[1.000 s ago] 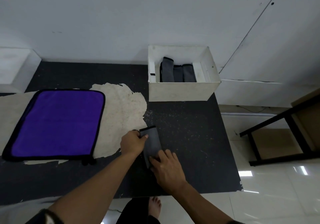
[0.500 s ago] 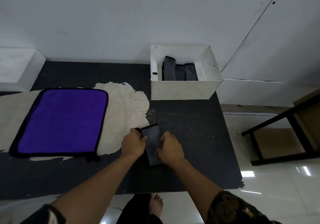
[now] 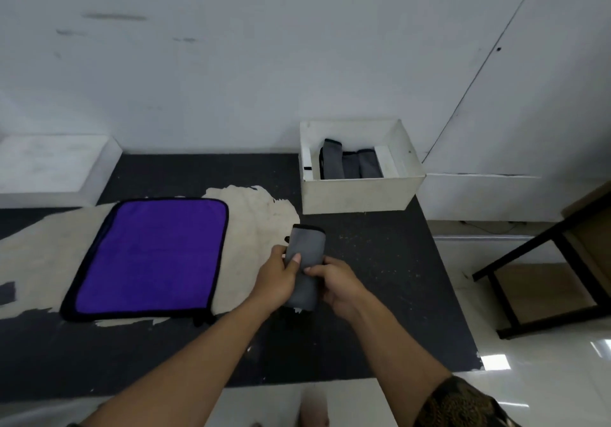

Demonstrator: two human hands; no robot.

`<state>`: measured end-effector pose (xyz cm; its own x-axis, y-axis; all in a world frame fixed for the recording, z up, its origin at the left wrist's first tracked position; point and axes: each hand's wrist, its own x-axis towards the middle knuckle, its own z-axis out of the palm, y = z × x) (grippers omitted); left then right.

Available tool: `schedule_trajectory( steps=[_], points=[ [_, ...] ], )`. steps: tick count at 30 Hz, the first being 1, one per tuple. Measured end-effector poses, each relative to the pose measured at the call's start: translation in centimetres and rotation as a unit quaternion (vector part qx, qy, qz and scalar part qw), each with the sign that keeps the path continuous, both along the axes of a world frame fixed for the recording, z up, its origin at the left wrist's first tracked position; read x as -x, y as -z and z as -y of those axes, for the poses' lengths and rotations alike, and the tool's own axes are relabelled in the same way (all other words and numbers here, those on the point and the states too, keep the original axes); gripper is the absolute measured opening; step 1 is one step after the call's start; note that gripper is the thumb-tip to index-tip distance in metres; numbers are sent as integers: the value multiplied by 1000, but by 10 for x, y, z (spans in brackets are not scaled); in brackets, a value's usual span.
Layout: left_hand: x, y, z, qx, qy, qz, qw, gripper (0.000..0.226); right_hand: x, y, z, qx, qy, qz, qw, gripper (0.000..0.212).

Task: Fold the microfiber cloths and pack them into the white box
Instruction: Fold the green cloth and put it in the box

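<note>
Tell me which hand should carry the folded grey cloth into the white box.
Right. Both hands grip the folded grey cloth, but the white box sits ahead and rightward, on the side of the right hand. The left hand is nearer the unfolded purple cloth, probably next.

Black mat [image 3: 380, 294] w/ worn beige patch [image 3: 258, 218]; black-framed table [image 3: 542, 239] at rt; white block [image 3: 49, 168] far left.
</note>
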<state>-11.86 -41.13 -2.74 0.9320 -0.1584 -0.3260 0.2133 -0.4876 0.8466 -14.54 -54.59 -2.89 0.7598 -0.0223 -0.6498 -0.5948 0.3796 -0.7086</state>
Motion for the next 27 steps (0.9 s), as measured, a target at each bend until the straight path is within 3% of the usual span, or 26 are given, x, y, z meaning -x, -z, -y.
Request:
schedule_trajectory(
  steps=[3, 9, 11, 16, 19, 27],
  points=[
    [-10, -29, 0, -6, 6, 84, 996, 8, -5, -22, -7, -5, 23, 47, 999, 24],
    [-24, -77, -8, 5, 19, 198, 980, 6, -18, -75, -25, 110, 81, 132, 982, 27],
    [-28, -89, -7, 33, 13, 195, 980, 8, -22, -89, -26, 142, 102, 160, 972, 26],
    [-42, -117, 7, 34, -18, 135, 990, 45, -35, -113, -15, 189, 139, 211, 949, 20],
    [-56, -125, 24, -13, 11, 110, 994, 38, -54, -122, 1, 214, 145, 225, 939, 19],
    [-128, -136, 95, 61, -16, 74, 995, 29, -129, -125, 72, 291, 128, 220, 922, 10]
  ],
)
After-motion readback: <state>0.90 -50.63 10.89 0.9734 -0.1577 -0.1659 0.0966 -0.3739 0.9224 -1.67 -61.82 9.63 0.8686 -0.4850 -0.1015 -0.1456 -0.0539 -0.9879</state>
